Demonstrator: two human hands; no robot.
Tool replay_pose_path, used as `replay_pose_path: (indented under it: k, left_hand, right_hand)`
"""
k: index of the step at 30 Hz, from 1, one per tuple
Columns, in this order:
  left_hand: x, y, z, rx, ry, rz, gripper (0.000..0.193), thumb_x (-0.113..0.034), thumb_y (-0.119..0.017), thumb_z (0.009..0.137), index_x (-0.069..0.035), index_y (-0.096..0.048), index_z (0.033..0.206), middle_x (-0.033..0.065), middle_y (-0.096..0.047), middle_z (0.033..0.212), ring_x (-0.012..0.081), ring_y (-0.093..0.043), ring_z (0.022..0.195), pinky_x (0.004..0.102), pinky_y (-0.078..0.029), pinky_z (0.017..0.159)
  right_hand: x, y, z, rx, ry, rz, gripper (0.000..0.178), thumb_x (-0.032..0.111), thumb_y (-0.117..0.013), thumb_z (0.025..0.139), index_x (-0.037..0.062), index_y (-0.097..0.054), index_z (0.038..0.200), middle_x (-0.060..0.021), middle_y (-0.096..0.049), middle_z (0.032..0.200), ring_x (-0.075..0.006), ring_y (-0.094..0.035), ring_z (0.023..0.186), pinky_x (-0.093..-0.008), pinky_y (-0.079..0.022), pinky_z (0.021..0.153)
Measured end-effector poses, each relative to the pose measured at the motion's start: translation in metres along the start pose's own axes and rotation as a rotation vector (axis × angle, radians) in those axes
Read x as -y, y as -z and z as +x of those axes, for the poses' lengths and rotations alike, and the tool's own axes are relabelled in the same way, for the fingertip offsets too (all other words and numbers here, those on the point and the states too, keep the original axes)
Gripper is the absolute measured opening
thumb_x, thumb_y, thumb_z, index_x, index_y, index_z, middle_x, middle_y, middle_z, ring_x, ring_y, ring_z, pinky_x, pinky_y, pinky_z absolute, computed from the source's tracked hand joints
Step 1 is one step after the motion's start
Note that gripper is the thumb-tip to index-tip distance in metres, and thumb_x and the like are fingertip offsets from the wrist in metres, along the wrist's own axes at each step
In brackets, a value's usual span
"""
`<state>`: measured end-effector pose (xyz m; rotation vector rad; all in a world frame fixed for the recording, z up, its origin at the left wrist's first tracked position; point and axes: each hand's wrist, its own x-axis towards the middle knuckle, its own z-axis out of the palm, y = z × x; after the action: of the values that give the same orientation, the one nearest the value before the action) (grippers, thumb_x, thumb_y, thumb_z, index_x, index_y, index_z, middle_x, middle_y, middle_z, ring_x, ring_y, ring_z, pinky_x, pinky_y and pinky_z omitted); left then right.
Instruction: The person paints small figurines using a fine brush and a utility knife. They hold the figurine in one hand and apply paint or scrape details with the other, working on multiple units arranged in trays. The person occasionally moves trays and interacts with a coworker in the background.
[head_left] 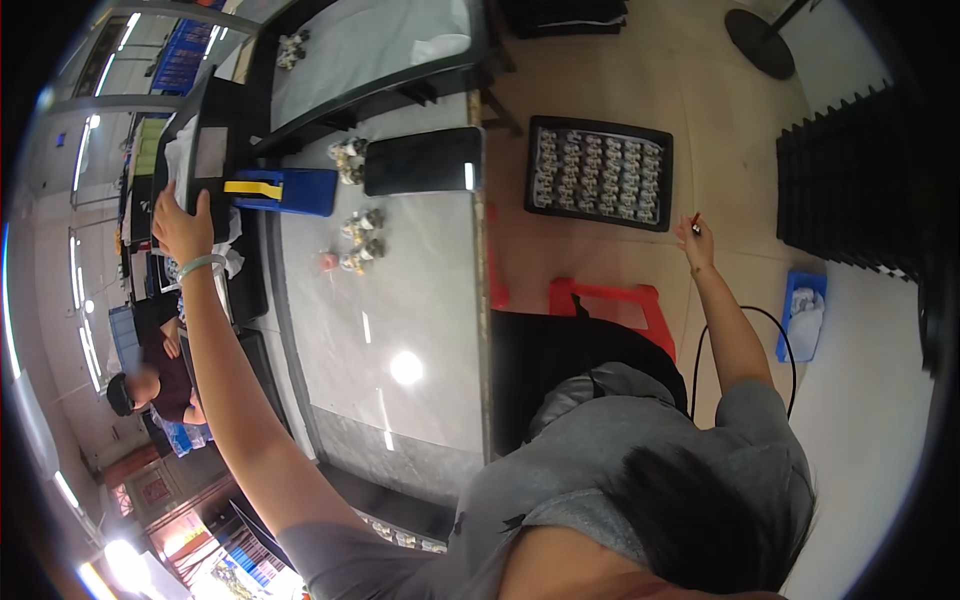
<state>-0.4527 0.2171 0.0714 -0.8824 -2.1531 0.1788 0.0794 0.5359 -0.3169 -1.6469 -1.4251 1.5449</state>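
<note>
My left hand (183, 232) reaches out to the far left, its fingers and thumb closed on the near edge of a black tray (212, 115) that stands tilted and has white lining in it. Out to the right, my right hand (698, 248) is closed around a small, thin red-and-dark tool (696, 222), too small to name exactly. Close to that hand, on the floor, lies a black tray of metal parts (600, 222) set in rows. A blue bin with a yellow strip (300, 192) sits right beside my left hand.
Small clusters of metal parts (362, 240) and a flat black panel (425, 162) lie on the grey worktable (420, 300). A red stool (640, 310) stands beside me. Stacked black trays (850, 185) and a blue box (802, 318) line the right wall. Another person (160, 375) sits at far left.
</note>
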Motion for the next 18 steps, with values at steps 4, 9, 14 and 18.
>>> replay_pose_path:
  k: [4,9,14,18]
  left_hand:
    - [-0.127,0.080,-0.004,-0.142,-0.214,-0.450,0.033,-0.017,-0.064,0.067,-0.008,-0.054,0.098,0.0101,-0.054,0.102,0.0272,-0.049,0.096,0.0356,-0.034,0.085]
    - [-0.277,0.126,-0.073,0.220,-0.595,-0.961,0.029,-0.013,-0.062,0.065,-0.010,-0.056,0.093,0.0093,-0.056,0.093,0.0260,-0.050,0.093,0.0365,-0.035,0.082]
    - [-0.336,0.133,-0.149,0.640,-0.653,-0.535,0.039,-0.030,-0.058,0.070,-0.012,-0.054,0.103,0.0104,-0.050,0.108,0.0281,-0.038,0.111,0.0446,-0.020,0.094]
    - [-0.325,0.099,-0.179,0.825,-0.577,-0.050,0.041,-0.032,-0.051,0.072,-0.014,-0.051,0.109,0.0084,-0.047,0.116,0.0232,-0.019,0.123,0.0494,-0.007,0.099]
  right_hand:
    - [-0.032,0.035,0.003,0.054,-0.209,0.034,0.036,0.039,-0.047,0.081,0.0027,-0.054,0.082,-0.0075,-0.053,0.053,-0.0127,-0.053,0.044,-0.0241,-0.037,0.035]
    - [-0.055,0.083,0.005,0.144,-0.265,0.066,0.038,0.038,-0.042,0.080,0.0032,-0.057,0.083,-0.0060,-0.048,0.048,-0.0130,-0.041,0.030,-0.0255,-0.028,0.028]
    - [-0.082,0.130,0.001,0.080,-0.047,-0.142,0.037,0.030,-0.040,0.075,0.0010,-0.064,0.077,-0.0086,-0.057,0.062,-0.0166,-0.052,0.056,-0.0276,-0.040,0.052]
    - [-0.083,0.156,-0.031,0.091,0.022,-0.178,0.039,0.029,-0.039,0.075,-0.0012,-0.064,0.081,-0.0113,-0.061,0.073,-0.0202,-0.053,0.067,-0.0276,-0.040,0.066]
